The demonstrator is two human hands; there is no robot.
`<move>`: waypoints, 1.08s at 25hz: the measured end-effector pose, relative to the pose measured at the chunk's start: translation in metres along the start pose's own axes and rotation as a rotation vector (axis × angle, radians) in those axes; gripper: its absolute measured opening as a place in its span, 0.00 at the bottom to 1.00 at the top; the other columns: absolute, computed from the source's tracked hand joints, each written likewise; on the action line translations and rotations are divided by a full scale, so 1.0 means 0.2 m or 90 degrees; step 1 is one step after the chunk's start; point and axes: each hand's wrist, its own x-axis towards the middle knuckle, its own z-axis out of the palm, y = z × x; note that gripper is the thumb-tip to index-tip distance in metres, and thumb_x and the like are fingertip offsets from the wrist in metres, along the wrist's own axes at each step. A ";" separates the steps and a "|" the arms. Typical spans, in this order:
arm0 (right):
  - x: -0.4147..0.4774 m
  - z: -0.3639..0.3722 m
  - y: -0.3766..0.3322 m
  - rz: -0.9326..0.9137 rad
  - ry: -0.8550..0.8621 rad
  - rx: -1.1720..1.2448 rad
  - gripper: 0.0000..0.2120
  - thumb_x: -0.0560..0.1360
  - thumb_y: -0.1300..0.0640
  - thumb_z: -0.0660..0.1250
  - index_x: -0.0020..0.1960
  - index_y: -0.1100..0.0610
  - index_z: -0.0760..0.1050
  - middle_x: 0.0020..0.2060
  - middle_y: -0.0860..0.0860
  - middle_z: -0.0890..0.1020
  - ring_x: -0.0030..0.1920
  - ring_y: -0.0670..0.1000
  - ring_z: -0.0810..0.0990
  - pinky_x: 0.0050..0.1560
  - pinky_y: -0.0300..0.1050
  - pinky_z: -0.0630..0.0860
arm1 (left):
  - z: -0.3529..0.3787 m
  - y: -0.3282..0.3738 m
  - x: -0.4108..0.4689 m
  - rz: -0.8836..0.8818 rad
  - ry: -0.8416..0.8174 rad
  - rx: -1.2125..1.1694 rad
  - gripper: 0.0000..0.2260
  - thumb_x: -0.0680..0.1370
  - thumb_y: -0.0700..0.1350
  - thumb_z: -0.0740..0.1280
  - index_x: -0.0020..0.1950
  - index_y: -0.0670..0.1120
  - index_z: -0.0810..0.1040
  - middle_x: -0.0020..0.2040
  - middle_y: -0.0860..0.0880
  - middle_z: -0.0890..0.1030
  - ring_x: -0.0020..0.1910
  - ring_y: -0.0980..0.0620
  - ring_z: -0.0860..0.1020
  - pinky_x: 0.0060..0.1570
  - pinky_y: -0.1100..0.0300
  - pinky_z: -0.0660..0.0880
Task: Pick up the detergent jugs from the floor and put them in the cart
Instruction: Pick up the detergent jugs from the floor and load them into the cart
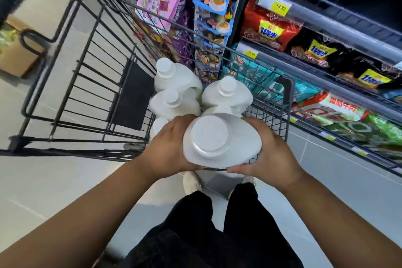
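Note:
I hold a white detergent jug (221, 141) upright between both hands, over the near end of the black wire cart (71, 85). My left hand (167, 146) grips its left side and my right hand (269, 150) grips its right side. Inside the cart stand more white jugs: one at the back (174, 78), one in the middle left (174, 104), one on the right (226, 93). Another jug's cap (158, 126) peeks out beside my left hand, mostly hidden.
Shelves of packaged snacks (326, 54) run along the right, close to the cart's side. A hanging rack of packets (208, 17) stands beyond the cart. A cardboard box (17, 54) sits on the tiled floor at left. My legs and shoes (191, 183) are below.

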 end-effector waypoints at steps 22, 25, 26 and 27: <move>0.23 0.27 0.52 0.254 -0.272 -0.070 0.44 0.57 0.45 0.81 0.66 0.34 0.62 0.58 0.51 0.77 0.56 0.56 0.76 0.59 0.49 0.73 | 0.40 -0.25 0.13 -0.192 -0.219 0.062 0.35 0.66 0.50 0.80 0.71 0.51 0.72 0.66 0.48 0.78 0.64 0.47 0.75 0.60 0.61 0.68; 0.23 0.27 0.54 0.253 -0.264 -0.040 0.42 0.59 0.49 0.81 0.67 0.38 0.64 0.56 0.48 0.76 0.55 0.54 0.75 0.55 0.45 0.71 | 0.42 -0.26 0.16 -0.201 -0.240 0.083 0.34 0.67 0.51 0.79 0.71 0.52 0.71 0.64 0.48 0.78 0.62 0.46 0.76 0.56 0.62 0.67; 0.24 0.26 0.54 0.248 -0.261 -0.032 0.42 0.59 0.50 0.81 0.67 0.39 0.64 0.55 0.47 0.76 0.54 0.53 0.75 0.55 0.44 0.70 | 0.42 -0.26 0.17 -0.203 -0.237 0.075 0.34 0.67 0.51 0.79 0.71 0.52 0.71 0.64 0.49 0.79 0.62 0.47 0.76 0.55 0.64 0.65; 0.24 0.26 0.54 0.243 -0.256 -0.024 0.41 0.59 0.50 0.82 0.67 0.39 0.65 0.54 0.46 0.76 0.54 0.52 0.75 0.55 0.44 0.70 | 0.42 -0.27 0.18 -0.208 -0.235 0.063 0.34 0.67 0.51 0.80 0.71 0.52 0.71 0.65 0.49 0.78 0.63 0.47 0.76 0.56 0.65 0.65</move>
